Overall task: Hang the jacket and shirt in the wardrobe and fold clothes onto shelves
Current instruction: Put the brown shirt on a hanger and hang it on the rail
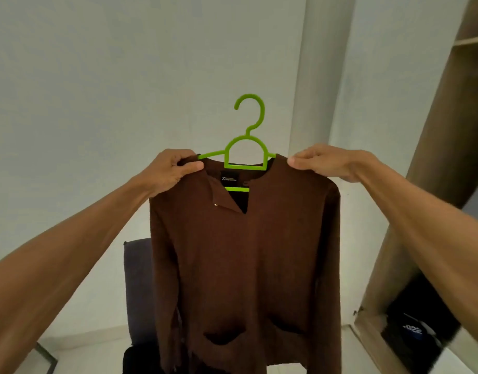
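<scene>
The left hand [175, 168] pinched one shoulder of the brown shirt [246, 265], which was already on the green hanger [245, 157] between the hands. The right hand [327, 163] pinched the other shoulder. Hanging looked not yet done: the wardrobe [435, 157] stood beyond the right hand, its rail out of view. No jacket could be made out, and the shirt's hem was cut off.

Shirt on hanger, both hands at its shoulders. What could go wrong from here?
Left hand and right hand pinch the shoulders of the brown long-sleeved shirt, not the hook of the green plastic hanger; regripping could tip it. The wooden wardrobe stands to the right; dangling sleeves may snag.
</scene>
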